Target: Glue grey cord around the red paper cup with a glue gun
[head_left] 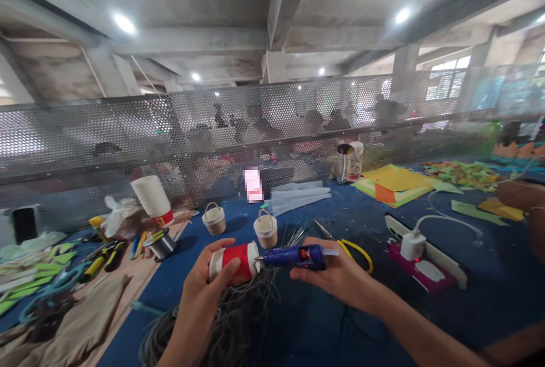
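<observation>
My left hand (213, 273) is wrapped round a red and white paper cup (244, 254) that lies on its side in the air above the table. In my right hand (332, 267) is a blue hot glue gun (283, 256) with a clear glue stick poking out of its back end. The metal nozzle meets the cup's right-hand end; whether it presses on it I cannot tell. Below the hands lies a tangle of grey cord (221, 330). Just beyond stand two small handled buckets, a left one (214, 220) and a right one (265, 230).
Yellow-handled scissors (360, 253) and a purple power strip (426, 270) with a white plug lie to the right. Stacked paper cups (151, 199), a wire spool (160, 244) and pliers (104, 256) are at left. Coloured paper (394, 182) and a perforated metal screen (272, 122) are behind.
</observation>
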A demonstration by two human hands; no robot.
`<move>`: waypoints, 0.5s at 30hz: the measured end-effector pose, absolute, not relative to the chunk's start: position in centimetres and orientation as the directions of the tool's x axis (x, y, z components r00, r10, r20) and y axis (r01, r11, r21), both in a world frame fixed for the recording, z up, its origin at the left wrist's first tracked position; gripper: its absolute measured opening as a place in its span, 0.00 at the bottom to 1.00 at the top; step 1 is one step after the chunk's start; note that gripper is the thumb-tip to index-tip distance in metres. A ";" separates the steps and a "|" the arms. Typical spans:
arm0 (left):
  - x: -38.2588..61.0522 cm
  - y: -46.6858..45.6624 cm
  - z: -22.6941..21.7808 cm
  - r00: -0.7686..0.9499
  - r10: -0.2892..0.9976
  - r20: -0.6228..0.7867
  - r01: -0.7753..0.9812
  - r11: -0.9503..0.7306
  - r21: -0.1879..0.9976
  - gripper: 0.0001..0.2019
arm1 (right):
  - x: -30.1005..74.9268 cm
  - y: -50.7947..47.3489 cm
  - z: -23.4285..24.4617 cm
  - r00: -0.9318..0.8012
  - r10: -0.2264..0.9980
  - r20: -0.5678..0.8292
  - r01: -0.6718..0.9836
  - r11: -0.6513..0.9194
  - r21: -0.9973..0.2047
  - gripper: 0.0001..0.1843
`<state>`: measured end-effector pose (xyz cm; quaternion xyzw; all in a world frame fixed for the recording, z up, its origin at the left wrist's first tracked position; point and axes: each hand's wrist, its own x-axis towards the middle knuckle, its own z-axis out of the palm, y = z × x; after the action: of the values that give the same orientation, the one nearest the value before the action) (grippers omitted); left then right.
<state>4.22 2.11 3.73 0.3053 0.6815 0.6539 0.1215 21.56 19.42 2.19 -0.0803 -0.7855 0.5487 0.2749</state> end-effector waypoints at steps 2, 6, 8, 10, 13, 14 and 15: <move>4.1 2.1 3.6 -0.779 0.599 0.186 0.199 -0.047 0.979 0.28 | 21.6 19.5 2.2 -0.838 0.419 0.349 -0.182 0.389 -0.903 0.16; 3.9 2.0 3.5 -0.776 0.614 0.144 0.143 -0.050 0.988 0.29 | 21.4 19.4 1.9 -0.846 0.402 0.349 -0.205 0.359 -0.911 0.16; 3.8 1.9 3.4 -0.776 0.612 0.149 0.162 -0.035 0.986 0.29 | 21.3 19.3 1.8 -0.846 0.402 0.351 -0.227 0.325 -0.918 0.17; 3.8 1.9 3.4 -0.776 0.609 0.164 0.202 -0.005 0.979 0.28 | 21.4 19.2 1.7 -0.844 0.409 0.348 -0.234 0.303 -0.924 0.17; 3.9 1.9 3.6 -0.778 0.600 0.184 0.245 0.021 0.969 0.28 | 21.6 19.1 1.9 -0.834 0.418 0.360 -0.224 0.340 -0.913 0.18; 3.9 1.9 3.6 -0.779 0.599 0.185 0.248 0.022 0.969 0.29 | 21.6 19.1 1.9 -0.830 0.416 0.372 -0.222 0.365 -0.904 0.17; 4.0 1.8 3.7 -0.779 0.599 0.185 0.247 0.022 0.969 0.29 | 21.7 19.1 2.0 -0.827 0.409 0.386 -0.224 0.390 -0.893 0.17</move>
<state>3.97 1.84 3.67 0.3017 0.7012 0.6308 0.1393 21.68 19.10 2.00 -0.0591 -0.7824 0.5489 0.2881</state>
